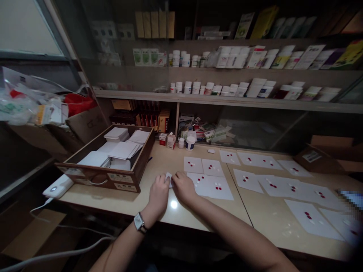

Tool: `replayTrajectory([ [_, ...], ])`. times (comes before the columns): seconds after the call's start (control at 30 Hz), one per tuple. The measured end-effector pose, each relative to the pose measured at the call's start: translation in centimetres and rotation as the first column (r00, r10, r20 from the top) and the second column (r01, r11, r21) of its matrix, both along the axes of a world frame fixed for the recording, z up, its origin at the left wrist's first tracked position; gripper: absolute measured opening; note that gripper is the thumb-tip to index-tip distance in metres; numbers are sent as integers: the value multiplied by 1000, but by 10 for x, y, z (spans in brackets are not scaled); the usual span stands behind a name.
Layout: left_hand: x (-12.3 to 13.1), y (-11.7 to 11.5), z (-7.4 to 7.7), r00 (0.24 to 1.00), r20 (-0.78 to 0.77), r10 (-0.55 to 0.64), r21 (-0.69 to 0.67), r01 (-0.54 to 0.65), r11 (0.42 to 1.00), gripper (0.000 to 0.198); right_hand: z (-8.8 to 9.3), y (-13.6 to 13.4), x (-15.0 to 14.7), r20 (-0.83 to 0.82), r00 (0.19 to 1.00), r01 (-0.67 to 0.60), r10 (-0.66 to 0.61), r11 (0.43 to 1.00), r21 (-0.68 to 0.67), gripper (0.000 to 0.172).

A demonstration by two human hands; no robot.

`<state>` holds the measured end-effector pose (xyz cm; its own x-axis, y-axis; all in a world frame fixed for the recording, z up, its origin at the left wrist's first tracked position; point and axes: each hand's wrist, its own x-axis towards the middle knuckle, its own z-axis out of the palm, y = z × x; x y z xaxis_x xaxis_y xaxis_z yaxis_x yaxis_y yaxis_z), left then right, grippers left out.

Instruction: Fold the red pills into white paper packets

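Note:
Both of my hands are together above the near part of the table. My left hand (pixel 159 192), with a watch (pixel 138 221) on its wrist, has its fingers closed on a small white piece of paper (pixel 169 180), which looks folded. On the other side of that paper, the fingers of my right hand (pixel 183 186) are pinched at its edge. Much of the paper is hidden by my fingers. Just right of my right hand, white paper sheets (pixel 208 190) lie flat with red and white tablets (pixel 218 187) on them.
To the left stands a wooden drawer (pixel 136 181) holding stacks of white paper (pixel 121 150). Small boxes and a white bottle (pixel 190 143) stand at the back. More sheets with tablets (pixel 300 217) spread rightward, near a cardboard box (pixel 314 156). Shelves of medicine bottles (pixel 195 88) rise behind.

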<state>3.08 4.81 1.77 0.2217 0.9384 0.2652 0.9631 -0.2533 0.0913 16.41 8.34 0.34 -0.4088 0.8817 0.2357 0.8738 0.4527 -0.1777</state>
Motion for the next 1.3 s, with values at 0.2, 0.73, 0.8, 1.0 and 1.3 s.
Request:
replayTrajectory([
  [0.2, 11, -10, -10, 999, -43, -16, -117, 11, 993, 32, -1, 0, -2, 85, 995, -49, 49, 999, -5, 18],
  [0.73, 14, -13, -7, 998, -67, -8, -148, -2, 989, 36, 1, -27, 18, 94, 975, -204, 202, 979, 19, 20],
  [0.8, 16, -11, -8, 998, -60, 5, -141, -13, 990, 36, 3, -26, 22, 72, 974, -213, 213, 977, 2, 20],
  [1.0, 13, -18, -27, 1000, 0, 6, -66, -6, 998, 46, 8, -28, 34, 21, 969, -247, 247, 969, -16, 24],
  [1.3, 10, -18, -31, 998, -51, -34, -34, 32, 999, 49, 4, -25, 36, -17, 970, -243, 243, 970, -26, 19],
])
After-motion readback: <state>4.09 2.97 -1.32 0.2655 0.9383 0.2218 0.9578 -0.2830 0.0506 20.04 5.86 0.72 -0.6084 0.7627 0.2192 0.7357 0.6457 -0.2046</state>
